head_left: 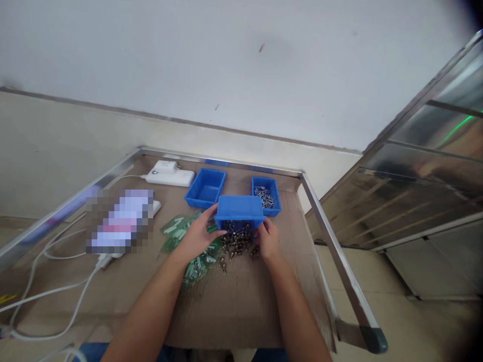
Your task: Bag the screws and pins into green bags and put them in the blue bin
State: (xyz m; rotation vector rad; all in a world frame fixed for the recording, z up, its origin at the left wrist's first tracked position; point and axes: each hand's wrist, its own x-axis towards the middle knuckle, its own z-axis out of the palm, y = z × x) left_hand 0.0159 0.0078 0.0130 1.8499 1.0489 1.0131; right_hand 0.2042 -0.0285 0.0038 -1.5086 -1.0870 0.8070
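Observation:
A blue bin [240, 207] is tipped on its side at the middle of the cardboard-covered table, its opening toward me. Small dark metal parts [237, 241] lie in its mouth and spill onto the cardboard. My left hand [198, 234] grips the bin's left side, and my right hand [268, 239] holds its right side, with fingertips partly hidden. Under and beside my left forearm are green-tinted bags [196, 266] of small parts. Behind the tipped bin stand an empty blue bin [206, 188] and, to the right, a blue bin holding silvery pins [264, 197].
A pixelated phone [123, 221] and white cables [81, 301] lie on the left. A white power strip [169, 176] with a plug sits at the back left. A metal rail [339, 256] edges the table, with a wall behind and metal panels at right.

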